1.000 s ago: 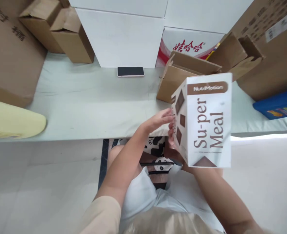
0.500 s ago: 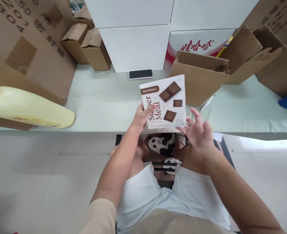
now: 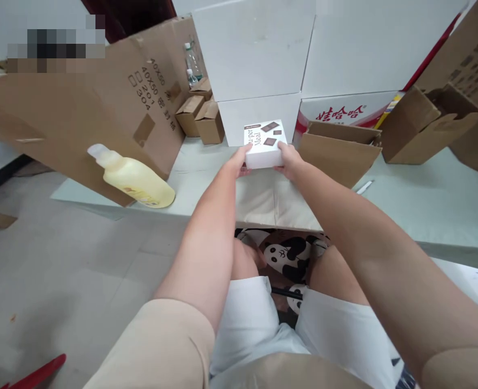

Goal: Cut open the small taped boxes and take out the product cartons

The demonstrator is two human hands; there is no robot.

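Observation:
A white box (image 3: 266, 156) with chocolate pieces and the word "Meal" printed on its top is held out at arm's length over the table. My left hand (image 3: 241, 161) grips its left side, the thumb lying on the top edge. At the opposite side my right hand (image 3: 288, 160) closes on the box, thumb on top as well. The fingers beneath the box are mostly hidden. Just to the right of the box stands an open brown carton (image 3: 336, 154). The phone seen before does not show; the box and hands cover that area.
On the left of the green-covered table (image 3: 206, 178) a pale yellow bottle (image 3: 139, 181) leans before a large cardboard box (image 3: 113, 108). Small brown cartons (image 3: 209, 123) stand behind. White boxes (image 3: 259, 48) form the back. Another open carton (image 3: 429, 127) and a white pen-like item (image 3: 364, 187) are right.
The box has moved away from me toward the back of the table. My right hand, open beside it before, now grips its right side. The view has tilted up and turned left.

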